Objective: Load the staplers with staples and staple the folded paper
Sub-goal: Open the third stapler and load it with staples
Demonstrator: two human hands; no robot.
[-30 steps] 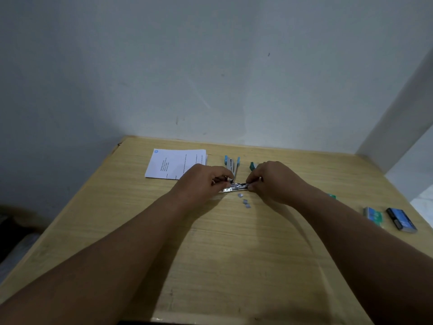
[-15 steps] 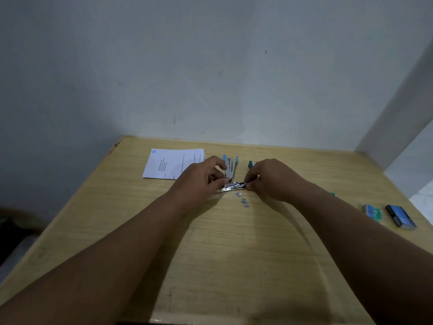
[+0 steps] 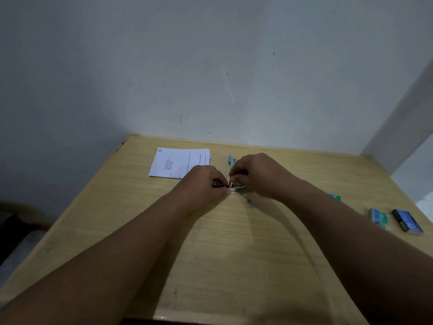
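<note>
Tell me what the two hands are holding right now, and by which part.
Both hold the opened metal stapler: the left hand pinches its left end, the right hand grips its right end. What the right fingertips pinch cannot be told.

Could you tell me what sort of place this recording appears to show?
Probably a plain desk in a room corner, at home or in an office: a wooden tabletop against a bare grey wall, with folded printed paper and small staple boxes lying on it.

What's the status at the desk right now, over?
Left hand and right hand both pinching the opened metal stapler. Folded paper unstapled, far left. Loose staple bits beside the work; nothing blocking.
</note>
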